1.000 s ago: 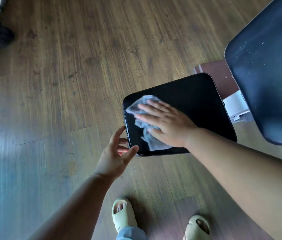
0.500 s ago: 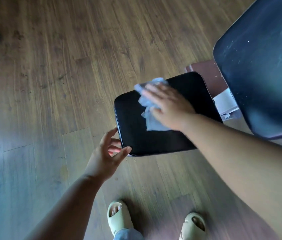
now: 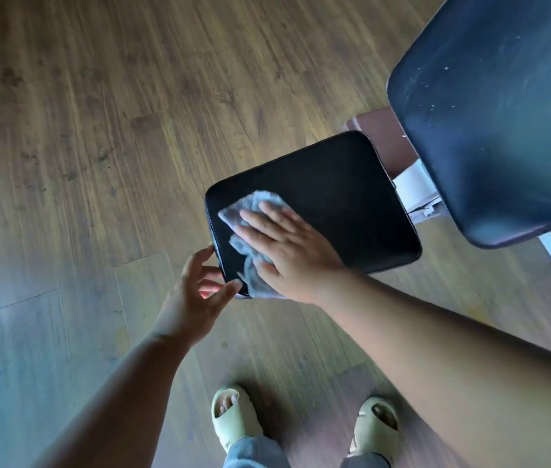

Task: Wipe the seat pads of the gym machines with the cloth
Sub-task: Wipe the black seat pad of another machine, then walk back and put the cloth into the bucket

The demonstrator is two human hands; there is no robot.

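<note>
A black square seat pad [image 3: 341, 197] lies below me at mid-frame. My right hand [image 3: 292, 246] rests flat on its near-left part, fingers spread, pressing a crumpled pale blue cloth [image 3: 248, 214] against the pad. The cloth shows past my fingertips and along the thumb side, down to the pad's near corner. My left hand [image 3: 196, 292] hovers at that near-left corner with fingers apart, thumb and fingertips touching the pad's edge and holding nothing.
A larger dark back pad [image 3: 503, 106], speckled with white flecks, rises at the upper right over a brown and white machine frame [image 3: 412, 184]. Wood-look floor [image 3: 98, 130] surrounds the seat. My feet in pale green sandals [image 3: 233, 420] stand just below the pad.
My right hand has slid the cloth from the pad's far edge back toward its near-left corner. My left hand has stayed at that corner.
</note>
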